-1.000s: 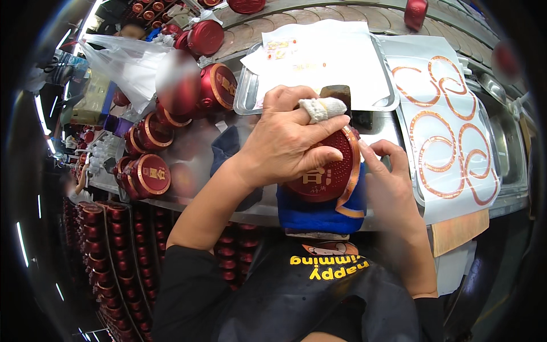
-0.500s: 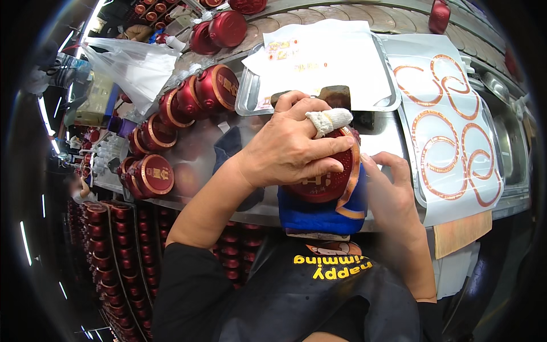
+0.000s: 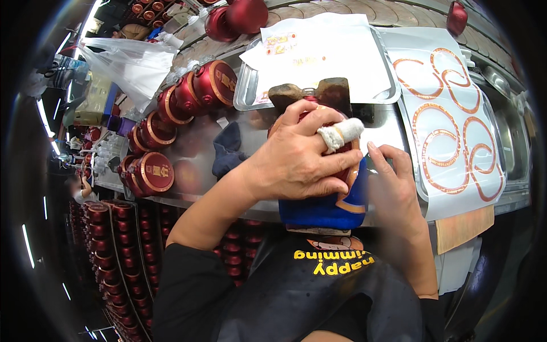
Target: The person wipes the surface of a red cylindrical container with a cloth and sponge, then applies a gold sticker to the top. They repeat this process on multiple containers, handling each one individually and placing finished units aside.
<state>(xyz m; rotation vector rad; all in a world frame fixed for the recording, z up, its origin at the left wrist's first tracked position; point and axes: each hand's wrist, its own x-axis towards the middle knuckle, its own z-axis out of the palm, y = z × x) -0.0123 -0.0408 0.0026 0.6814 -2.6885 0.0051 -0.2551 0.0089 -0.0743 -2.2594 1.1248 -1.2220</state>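
A red round bottle (image 3: 271, 130) lies on a blue cloth pad (image 3: 319, 211), its neck in the notch of a dark block (image 3: 333, 91). My left hand (image 3: 305, 151) is closed over the bottle's top face, covering most of it; one finger wears a white knitted finger cover (image 3: 342, 134). From the bottle's right edge an orange patterned decal band (image 3: 348, 206) hangs loose at its lower end onto the pad. To the right, my right hand (image 3: 394, 188) stays a little apart from the bottle, thumb and forefinger separated, with nothing visible between them. A blur covers part of it.
On the right, a clear sheet with orange ring decals (image 3: 439, 145) lies on a tray. A metal tray (image 3: 393, 97) with white decal paper is behind the bottle. More red bottles (image 3: 213, 85) and a dark blue cloth (image 3: 228, 145) sit on the left. A conveyor (image 3: 342, 7) runs along the back.
My left hand has shifted slightly right and down, over more of the bottle's face. The bottle has turned and more of the notched block shows. My right fingers have come away from the band.
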